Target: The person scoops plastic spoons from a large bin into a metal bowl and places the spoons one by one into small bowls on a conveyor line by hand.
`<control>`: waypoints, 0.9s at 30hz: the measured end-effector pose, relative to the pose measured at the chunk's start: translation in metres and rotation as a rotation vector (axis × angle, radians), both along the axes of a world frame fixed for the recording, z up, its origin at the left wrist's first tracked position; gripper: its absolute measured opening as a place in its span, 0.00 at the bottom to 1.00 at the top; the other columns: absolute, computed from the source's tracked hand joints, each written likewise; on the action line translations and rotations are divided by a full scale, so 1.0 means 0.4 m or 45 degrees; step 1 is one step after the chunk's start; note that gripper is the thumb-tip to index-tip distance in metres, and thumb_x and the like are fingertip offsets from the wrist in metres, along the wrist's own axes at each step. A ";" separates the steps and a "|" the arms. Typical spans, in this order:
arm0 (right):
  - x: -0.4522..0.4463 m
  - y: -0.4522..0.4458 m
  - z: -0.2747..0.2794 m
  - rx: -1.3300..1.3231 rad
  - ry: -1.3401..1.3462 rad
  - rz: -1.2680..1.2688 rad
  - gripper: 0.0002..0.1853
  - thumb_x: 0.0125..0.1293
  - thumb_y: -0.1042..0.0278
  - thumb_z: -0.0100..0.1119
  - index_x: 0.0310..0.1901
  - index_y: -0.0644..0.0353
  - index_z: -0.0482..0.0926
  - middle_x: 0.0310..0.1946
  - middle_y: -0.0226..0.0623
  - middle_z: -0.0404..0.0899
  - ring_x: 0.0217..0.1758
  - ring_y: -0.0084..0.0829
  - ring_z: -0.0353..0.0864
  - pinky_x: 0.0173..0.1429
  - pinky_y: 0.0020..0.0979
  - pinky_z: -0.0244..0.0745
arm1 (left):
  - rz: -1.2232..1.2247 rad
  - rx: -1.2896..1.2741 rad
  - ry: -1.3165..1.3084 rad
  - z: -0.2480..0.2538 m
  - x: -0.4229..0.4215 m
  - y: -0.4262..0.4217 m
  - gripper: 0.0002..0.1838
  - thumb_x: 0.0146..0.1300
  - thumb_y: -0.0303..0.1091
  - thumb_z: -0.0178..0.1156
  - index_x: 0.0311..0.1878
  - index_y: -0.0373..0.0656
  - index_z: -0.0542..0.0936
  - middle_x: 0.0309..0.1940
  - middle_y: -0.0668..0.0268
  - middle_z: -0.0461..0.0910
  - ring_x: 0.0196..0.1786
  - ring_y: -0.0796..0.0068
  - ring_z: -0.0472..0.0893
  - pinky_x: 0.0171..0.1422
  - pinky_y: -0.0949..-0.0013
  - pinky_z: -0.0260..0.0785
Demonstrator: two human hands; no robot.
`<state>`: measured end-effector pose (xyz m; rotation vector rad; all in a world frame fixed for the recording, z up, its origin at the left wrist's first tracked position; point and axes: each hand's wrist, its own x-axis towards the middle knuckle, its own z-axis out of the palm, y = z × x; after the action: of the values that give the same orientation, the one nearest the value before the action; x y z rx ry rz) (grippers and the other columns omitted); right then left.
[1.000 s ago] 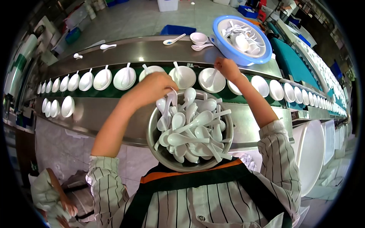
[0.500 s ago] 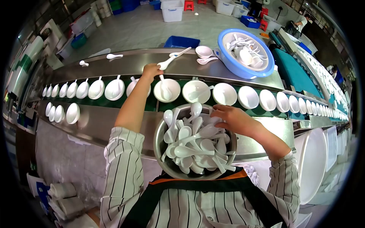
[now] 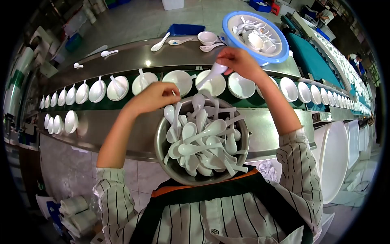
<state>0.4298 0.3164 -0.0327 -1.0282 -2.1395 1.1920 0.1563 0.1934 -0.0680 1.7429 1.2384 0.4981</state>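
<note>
A white soup spoon [image 3: 215, 73] is gripped in my right hand [image 3: 239, 63], its bowl end near the fingers, slanting down over a white bowl [image 3: 211, 86] on the green conveyor belt [image 3: 162, 101]. My left hand [image 3: 156, 96] hovers at the left rear rim of a steel basin [image 3: 161, 151], its fingers loosely bent and slightly apart, with nothing visible in them. Many white spoons [image 3: 203, 138] fill this basin, which sits against my apron. Left along the belt, a bowl [image 3: 118, 88] and others have spoons in them.
On the back steel ledge lie loose spoons [image 3: 161, 42] and a small bowl [image 3: 207, 38]. A blue-rimmed tub [image 3: 227, 30] of spoons and bowls stands at back right. Several bowls [image 3: 71, 121] are on the front ledge at left. Another person [image 3: 326, 16] is far right.
My left hand has let go of a spoon on the back ledge and come down to the basin. My right hand has risen from the basin with a spoon. The belt's bowls have shifted left.
</note>
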 end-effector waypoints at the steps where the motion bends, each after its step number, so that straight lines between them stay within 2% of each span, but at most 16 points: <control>1: -0.017 0.033 -0.041 0.022 0.041 -0.019 0.07 0.61 0.70 0.59 0.38 0.64 0.78 0.28 0.35 0.80 0.27 0.22 0.79 0.30 0.25 0.77 | -0.005 -0.005 0.041 0.001 0.013 -0.030 0.10 0.57 0.30 0.61 0.40 0.37 0.76 0.24 0.69 0.75 0.29 0.80 0.73 0.35 0.74 0.66; 2: -0.031 0.055 -0.085 0.051 0.085 -0.036 0.07 0.61 0.69 0.60 0.38 0.63 0.78 0.27 0.35 0.80 0.26 0.23 0.79 0.30 0.26 0.77 | -0.008 -0.005 0.085 0.004 0.023 -0.056 0.10 0.55 0.28 0.62 0.40 0.37 0.75 0.23 0.69 0.74 0.28 0.80 0.72 0.35 0.74 0.66; 4: -0.053 0.072 -0.171 0.472 0.048 -0.125 0.07 0.58 0.69 0.61 0.37 0.59 0.79 0.25 0.39 0.81 0.25 0.32 0.81 0.31 0.33 0.76 | 0.018 0.011 0.126 0.008 0.037 -0.092 0.14 0.52 0.27 0.64 0.40 0.37 0.73 0.24 0.69 0.74 0.28 0.80 0.72 0.35 0.74 0.65; 5: -0.057 0.058 -0.210 0.776 -0.141 -0.168 0.07 0.57 0.66 0.62 0.36 0.56 0.79 0.25 0.40 0.80 0.26 0.41 0.80 0.32 0.38 0.74 | 0.048 -0.037 0.079 0.009 0.036 -0.103 0.13 0.51 0.27 0.64 0.39 0.37 0.73 0.24 0.69 0.75 0.28 0.79 0.72 0.35 0.74 0.66; 7: -0.044 0.023 -0.265 1.250 -0.158 0.042 0.08 0.56 0.64 0.61 0.34 0.56 0.76 0.26 0.38 0.80 0.28 0.40 0.80 0.31 0.38 0.73 | 0.044 -0.063 -0.006 -0.009 0.029 -0.105 0.13 0.50 0.29 0.66 0.37 0.39 0.75 0.27 0.67 0.77 0.31 0.76 0.74 0.38 0.72 0.67; 10: -0.026 -0.032 -0.316 1.174 -0.288 0.022 0.07 0.55 0.65 0.62 0.33 0.55 0.75 0.25 0.35 0.79 0.29 0.36 0.80 0.31 0.35 0.74 | 0.044 0.293 -0.049 -0.031 0.060 -0.130 0.13 0.49 0.32 0.68 0.36 0.41 0.76 0.31 0.66 0.78 0.37 0.72 0.75 0.43 0.69 0.67; 11: -0.020 -0.043 -0.319 1.216 -0.287 -0.002 0.07 0.55 0.65 0.62 0.33 0.55 0.75 0.25 0.35 0.79 0.29 0.35 0.80 0.31 0.35 0.74 | 0.069 0.272 0.061 -0.025 0.074 -0.136 0.15 0.48 0.33 0.68 0.38 0.42 0.76 0.33 0.65 0.78 0.41 0.69 0.75 0.46 0.66 0.67; 13: -0.009 -0.066 -0.310 1.298 -0.288 -0.059 0.08 0.54 0.65 0.62 0.33 0.55 0.75 0.25 0.33 0.79 0.29 0.34 0.80 0.31 0.35 0.74 | 0.120 0.372 0.261 -0.038 0.093 -0.141 0.17 0.48 0.31 0.68 0.41 0.43 0.75 0.33 0.66 0.78 0.40 0.69 0.74 0.46 0.66 0.67; 16: 0.017 -0.075 -0.316 1.298 -0.411 -0.075 0.07 0.54 0.66 0.62 0.34 0.54 0.75 0.26 0.31 0.79 0.31 0.32 0.81 0.30 0.35 0.75 | 0.226 0.375 0.167 -0.048 0.114 -0.138 0.18 0.48 0.28 0.66 0.43 0.42 0.74 0.31 0.66 0.77 0.38 0.71 0.75 0.45 0.68 0.67; 17: 0.031 -0.079 -0.317 1.201 -0.559 -0.040 0.10 0.52 0.66 0.63 0.36 0.55 0.77 0.31 0.34 0.81 0.36 0.33 0.81 0.35 0.34 0.76 | 0.270 0.351 0.094 -0.047 0.114 -0.134 0.18 0.48 0.27 0.66 0.44 0.42 0.74 0.31 0.66 0.77 0.38 0.72 0.75 0.44 0.69 0.67; 20: 0.039 -0.098 -0.270 1.167 -0.291 -0.013 0.13 0.53 0.64 0.64 0.40 0.56 0.78 0.38 0.37 0.81 0.40 0.36 0.80 0.40 0.33 0.77 | 0.365 0.310 -0.244 -0.027 0.102 -0.127 0.19 0.48 0.25 0.65 0.46 0.41 0.75 0.31 0.66 0.77 0.37 0.76 0.75 0.45 0.72 0.68; 21: 0.041 -0.112 -0.237 1.002 -0.282 -0.014 0.17 0.54 0.62 0.65 0.44 0.59 0.78 0.45 0.40 0.79 0.44 0.40 0.79 0.47 0.32 0.76 | 0.389 0.224 -0.295 0.004 0.083 -0.120 0.19 0.50 0.24 0.65 0.47 0.42 0.75 0.32 0.66 0.78 0.37 0.79 0.76 0.46 0.74 0.69; 22: 0.037 -0.128 -0.193 0.671 -0.214 -0.010 0.17 0.55 0.63 0.65 0.45 0.58 0.78 0.47 0.40 0.79 0.46 0.39 0.79 0.49 0.32 0.75 | 0.364 0.242 -0.397 -0.002 0.055 -0.097 0.14 0.55 0.24 0.61 0.47 0.40 0.75 0.33 0.68 0.78 0.39 0.81 0.76 0.45 0.74 0.69; 24: 0.029 -0.164 -0.099 0.008 -0.071 -0.004 0.17 0.55 0.65 0.65 0.47 0.57 0.78 0.49 0.40 0.78 0.50 0.39 0.78 0.52 0.32 0.74 | 0.549 0.164 -0.742 0.034 0.024 -0.060 0.09 0.61 0.25 0.54 0.46 0.39 0.75 0.31 0.67 0.77 0.35 0.80 0.77 0.43 0.75 0.70; 25: 0.033 -0.179 -0.063 -0.136 -0.110 0.132 0.18 0.57 0.65 0.64 0.50 0.56 0.77 0.52 0.40 0.76 0.52 0.39 0.77 0.54 0.32 0.73 | 0.653 0.143 -0.768 0.043 0.005 -0.034 0.09 0.63 0.26 0.52 0.45 0.38 0.75 0.31 0.67 0.76 0.32 0.79 0.77 0.40 0.74 0.70; 27: 0.036 -0.214 -0.020 0.155 -0.358 0.378 0.17 0.57 0.65 0.63 0.49 0.56 0.78 0.53 0.40 0.75 0.53 0.39 0.77 0.53 0.32 0.73 | 0.812 0.122 -0.736 0.007 -0.051 0.039 0.09 0.64 0.26 0.48 0.45 0.37 0.74 0.29 0.66 0.74 0.23 0.77 0.75 0.31 0.74 0.68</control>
<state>0.4442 0.2307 -0.0406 -0.8898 -2.6232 1.0780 0.1359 0.2090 -0.0653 1.1102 1.3223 1.3430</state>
